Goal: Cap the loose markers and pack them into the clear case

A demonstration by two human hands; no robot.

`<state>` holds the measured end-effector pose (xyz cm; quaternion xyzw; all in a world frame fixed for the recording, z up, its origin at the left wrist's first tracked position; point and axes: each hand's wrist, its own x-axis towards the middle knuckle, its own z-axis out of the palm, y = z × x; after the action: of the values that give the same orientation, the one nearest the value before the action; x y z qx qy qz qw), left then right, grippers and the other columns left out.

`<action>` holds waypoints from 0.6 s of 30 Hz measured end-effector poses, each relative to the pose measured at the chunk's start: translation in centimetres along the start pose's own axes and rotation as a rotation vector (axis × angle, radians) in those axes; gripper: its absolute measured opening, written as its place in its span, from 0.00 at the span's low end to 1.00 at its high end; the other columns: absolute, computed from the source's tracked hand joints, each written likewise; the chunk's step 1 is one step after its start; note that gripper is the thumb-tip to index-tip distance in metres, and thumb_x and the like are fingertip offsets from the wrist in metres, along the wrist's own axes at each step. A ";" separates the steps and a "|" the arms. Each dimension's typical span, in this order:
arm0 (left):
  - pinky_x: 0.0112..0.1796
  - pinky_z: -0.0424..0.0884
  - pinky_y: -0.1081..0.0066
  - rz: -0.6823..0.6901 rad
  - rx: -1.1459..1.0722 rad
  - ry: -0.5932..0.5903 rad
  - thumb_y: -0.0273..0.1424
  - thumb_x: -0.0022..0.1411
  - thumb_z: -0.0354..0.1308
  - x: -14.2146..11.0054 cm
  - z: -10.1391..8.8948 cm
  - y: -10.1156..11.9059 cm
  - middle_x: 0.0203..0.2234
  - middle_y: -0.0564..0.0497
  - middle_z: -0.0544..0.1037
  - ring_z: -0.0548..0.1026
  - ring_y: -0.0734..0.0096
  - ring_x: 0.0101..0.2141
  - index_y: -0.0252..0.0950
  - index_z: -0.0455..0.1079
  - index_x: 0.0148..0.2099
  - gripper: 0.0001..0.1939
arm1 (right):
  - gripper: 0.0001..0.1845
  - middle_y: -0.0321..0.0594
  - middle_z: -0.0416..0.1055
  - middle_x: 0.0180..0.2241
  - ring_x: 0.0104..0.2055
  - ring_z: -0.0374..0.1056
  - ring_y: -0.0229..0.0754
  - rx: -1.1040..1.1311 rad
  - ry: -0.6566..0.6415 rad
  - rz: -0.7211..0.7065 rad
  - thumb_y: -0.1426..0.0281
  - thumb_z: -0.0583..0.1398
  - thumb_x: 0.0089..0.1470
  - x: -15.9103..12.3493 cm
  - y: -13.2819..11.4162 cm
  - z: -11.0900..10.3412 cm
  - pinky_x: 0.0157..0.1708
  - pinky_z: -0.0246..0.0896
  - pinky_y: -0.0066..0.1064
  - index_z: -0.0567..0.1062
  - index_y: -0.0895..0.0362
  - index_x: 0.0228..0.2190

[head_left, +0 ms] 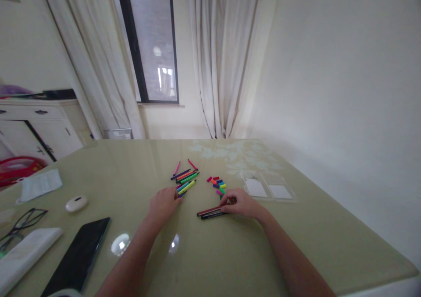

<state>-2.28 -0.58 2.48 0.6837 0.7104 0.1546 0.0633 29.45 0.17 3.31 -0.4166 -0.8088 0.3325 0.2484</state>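
Several coloured marker pens without caps [187, 177] lie in a loose pile on the table. At the near end of this pile is my left hand [163, 206], its fingers closed around the end of a dark blue marker pen [183, 195]; the fingertips are partly hidden. My right hand [242, 204] pinches thumb and finger together at a brown marker pen [209, 210]. A black marker pen [212, 216] lies alongside it, its right end under the hand. Just beyond my right hand, several small coloured caps [217, 183] are scattered, one partly covered by the fingers.
A clear plastic case with white cards [280, 192] lies right of the caps. On the left are a black phone [79, 255], a white box-like object [28, 257], glasses [28, 221], a white earbud case [76, 204] and a face mask [41, 185]. A wall borders the table's right side.
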 end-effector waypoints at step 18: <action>0.43 0.71 0.65 0.331 -0.419 0.151 0.37 0.71 0.53 -0.6 3.1 4.6 0.41 0.46 0.80 0.79 0.58 0.42 0.41 0.70 0.44 0.08 | 0.20 0.43 0.76 0.57 0.58 0.68 0.49 -0.568 0.251 0.056 0.70 0.52 0.69 3.3 2.0 1.3 0.59 0.57 0.40 0.77 0.51 0.56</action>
<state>3.10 -0.64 0.86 0.7489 0.5443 0.3570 0.1241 27.80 3.41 1.32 -0.5293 -0.8206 0.0462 0.2106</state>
